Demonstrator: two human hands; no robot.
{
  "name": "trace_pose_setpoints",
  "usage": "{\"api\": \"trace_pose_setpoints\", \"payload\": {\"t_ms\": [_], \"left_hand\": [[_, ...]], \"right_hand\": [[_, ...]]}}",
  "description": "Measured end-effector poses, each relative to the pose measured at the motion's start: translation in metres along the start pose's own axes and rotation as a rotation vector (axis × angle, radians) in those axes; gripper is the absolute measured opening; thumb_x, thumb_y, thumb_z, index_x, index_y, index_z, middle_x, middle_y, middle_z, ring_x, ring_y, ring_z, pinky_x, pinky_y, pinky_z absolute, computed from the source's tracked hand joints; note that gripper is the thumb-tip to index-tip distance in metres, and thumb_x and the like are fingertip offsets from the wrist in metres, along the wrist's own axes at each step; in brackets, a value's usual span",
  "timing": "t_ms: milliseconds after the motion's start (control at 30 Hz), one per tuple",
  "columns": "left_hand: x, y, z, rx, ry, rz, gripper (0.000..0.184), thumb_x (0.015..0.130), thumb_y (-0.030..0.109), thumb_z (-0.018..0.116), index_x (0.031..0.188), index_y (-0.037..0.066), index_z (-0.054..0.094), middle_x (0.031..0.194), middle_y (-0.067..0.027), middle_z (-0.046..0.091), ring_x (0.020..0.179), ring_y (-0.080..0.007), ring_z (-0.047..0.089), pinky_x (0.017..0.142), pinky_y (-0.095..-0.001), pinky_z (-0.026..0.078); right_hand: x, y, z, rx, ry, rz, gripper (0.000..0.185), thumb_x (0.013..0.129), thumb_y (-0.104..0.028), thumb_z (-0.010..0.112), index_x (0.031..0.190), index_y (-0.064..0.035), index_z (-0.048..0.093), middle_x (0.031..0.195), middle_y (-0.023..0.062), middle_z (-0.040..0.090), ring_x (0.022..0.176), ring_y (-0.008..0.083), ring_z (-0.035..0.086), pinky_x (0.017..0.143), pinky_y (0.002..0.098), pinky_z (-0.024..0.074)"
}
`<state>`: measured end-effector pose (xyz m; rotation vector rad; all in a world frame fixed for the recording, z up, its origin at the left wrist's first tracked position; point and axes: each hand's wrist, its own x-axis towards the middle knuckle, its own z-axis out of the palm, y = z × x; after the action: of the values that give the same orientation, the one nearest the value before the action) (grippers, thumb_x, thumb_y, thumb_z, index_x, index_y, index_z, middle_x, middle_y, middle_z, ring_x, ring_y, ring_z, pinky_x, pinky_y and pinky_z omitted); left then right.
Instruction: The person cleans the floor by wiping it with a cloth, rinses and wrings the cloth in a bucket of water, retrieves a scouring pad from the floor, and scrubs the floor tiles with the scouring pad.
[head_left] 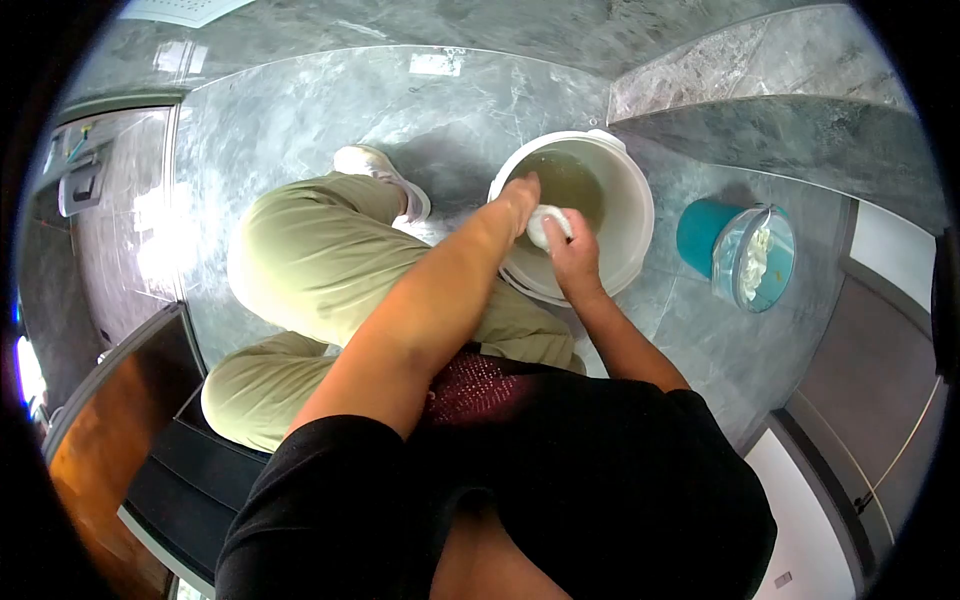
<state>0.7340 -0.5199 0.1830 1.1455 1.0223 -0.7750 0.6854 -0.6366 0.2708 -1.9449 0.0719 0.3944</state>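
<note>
My right hand [577, 262] is closed around a white rounded thing [545, 228], perhaps a bundled cloth or a shoe; its kind is not clear. It is held over the near left side of a large white bucket [638, 228], above murky yellowish-brown water [580, 185]. My left hand [520, 200] is beside the white thing, at the bucket's left side. Its fingers look curled and are partly hidden, so what they hold cannot be made out.
A teal bucket [700, 240] with a clear rim section and white crumpled material [757, 262] in it lies or leans to the right. A grey tiled floor [290, 110] surrounds the buckets. A black seat [185, 475] is at lower left, and a low stone ledge [740, 85] at upper right.
</note>
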Motion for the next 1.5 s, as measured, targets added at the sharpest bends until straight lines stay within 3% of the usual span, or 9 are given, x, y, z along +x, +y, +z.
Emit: {"api": "trace_pose_setpoints", "payload": {"t_ms": [233, 433, 600, 733, 867, 1000, 1333, 1400, 1500], "left_hand": [[-0.007, 0.001, -0.001, 0.375, -0.132, -0.055, 0.031, 0.092, 0.029, 0.044, 0.079, 0.008, 0.063, 0.061, -0.0003, 0.052, 0.049, -0.0111, 0.047, 0.038, -0.0246, 0.036], [0.014, -0.01, 0.0, 0.667, -0.176, 0.2, 0.016, 0.082, 0.017, 0.057, 0.093, 0.008, 0.066, 0.072, -0.0035, 0.059, 0.062, -0.0153, 0.055, 0.054, -0.0277, 0.044], [-0.04, 0.01, 0.009, 0.305, 0.186, 0.397, 0.03, 0.082, 0.025, 0.051, 0.103, 0.008, 0.063, 0.09, -0.0144, 0.065, 0.08, -0.026, 0.063, 0.071, -0.0319, 0.049], [-0.02, 0.005, 0.006, 0.369, 0.174, 0.389, 0.039, 0.083, 0.02, 0.05, 0.119, 0.005, 0.054, 0.113, -0.0186, 0.058, 0.105, -0.0309, 0.055, 0.091, -0.0347, 0.04], [-0.016, 0.001, 0.004, 0.414, 0.174, 0.398, 0.042, 0.081, 0.02, 0.049, 0.119, 0.004, 0.053, 0.114, -0.0209, 0.057, 0.108, -0.0328, 0.053, 0.093, -0.0352, 0.039], [-0.015, 0.001, 0.0, 0.408, 0.107, 0.385, 0.043, 0.08, 0.02, 0.048, 0.12, 0.004, 0.053, 0.113, -0.0222, 0.057, 0.109, -0.0336, 0.053, 0.095, -0.0351, 0.038], [-0.03, 0.013, 0.0, 0.613, 0.086, 0.368, 0.046, 0.078, 0.009, 0.043, 0.123, 0.004, 0.049, 0.113, -0.0223, 0.056, 0.114, -0.0348, 0.048, 0.098, -0.035, 0.036], [-0.015, 0.006, 0.002, 0.574, 0.128, 0.389, 0.046, 0.078, 0.009, 0.043, 0.123, 0.004, 0.049, 0.114, -0.0225, 0.056, 0.114, -0.0348, 0.048, 0.098, -0.0347, 0.036], [0.0, -0.001, 0.004, 0.461, 0.116, 0.356, 0.045, 0.077, 0.01, 0.043, 0.121, 0.003, 0.05, 0.116, -0.0231, 0.054, 0.114, -0.0353, 0.047, 0.097, -0.0341, 0.036]], "right_hand": [[0.051, 0.056, -0.055, -0.449, -0.024, -0.046, 0.022, 0.086, -0.016, 0.053, 0.103, -0.003, 0.058, 0.077, 0.0148, 0.063, 0.062, 0.0216, 0.063, 0.059, 0.0339, 0.0478], [0.051, 0.027, -0.072, -0.646, 0.038, -0.111, 0.019, 0.085, -0.018, 0.052, 0.099, -0.0084, 0.061, 0.075, 0.0162, 0.064, 0.068, 0.0312, 0.063, 0.063, 0.0402, 0.0486], [0.061, 0.02, -0.064, 0.105, 0.018, 0.35, 0.025, 0.09, -0.022, 0.049, 0.1, -0.003, 0.062, 0.08, 0.0089, 0.063, 0.059, 0.0128, 0.061, 0.051, 0.0256, 0.0467], [0.09, 0.092, -0.036, -0.088, -0.074, 0.714, 0.027, 0.089, -0.023, 0.05, 0.105, -0.004, 0.06, 0.083, 0.0125, 0.062, 0.061, 0.0157, 0.062, 0.051, 0.0261, 0.0468], [0.115, 0.217, -0.005, -0.904, -0.122, -0.064, 0.029, 0.087, -0.023, 0.051, 0.107, -0.0035, 0.058, 0.087, 0.0153, 0.061, 0.07, 0.0202, 0.064, 0.053, 0.0307, 0.048], [0.113, 0.13, 0.0, -0.099, -0.215, 0.702, 0.031, 0.083, -0.022, 0.054, 0.105, -0.0003, 0.058, 0.097, 0.018, 0.061, 0.072, 0.0221, 0.063, 0.062, 0.0335, 0.05], [0.098, 0.03, -0.062, -0.178, -0.312, 0.14, 0.036, 0.086, -0.032, 0.054, 0.108, -0.0042, 0.057, 0.079, 0.0033, 0.059, 0.064, 0.0129, 0.055, 0.058, 0.0254, 0.0454], [0.117, 0.067, -0.051, -0.462, -0.308, 0.378, 0.045, 0.086, -0.035, 0.05, 0.115, -0.0016, 0.055, 0.105, 0.0205, 0.06, 0.101, 0.0328, 0.056, 0.087, 0.0366, 0.0422], [0.125, 0.136, -0.014, -0.53, -0.225, 0.429, 0.043, 0.086, -0.034, 0.049, 0.116, -0.0033, 0.055, 0.11, 0.0209, 0.058, 0.102, 0.0356, 0.055, 0.088, 0.0404, 0.0414]]}}
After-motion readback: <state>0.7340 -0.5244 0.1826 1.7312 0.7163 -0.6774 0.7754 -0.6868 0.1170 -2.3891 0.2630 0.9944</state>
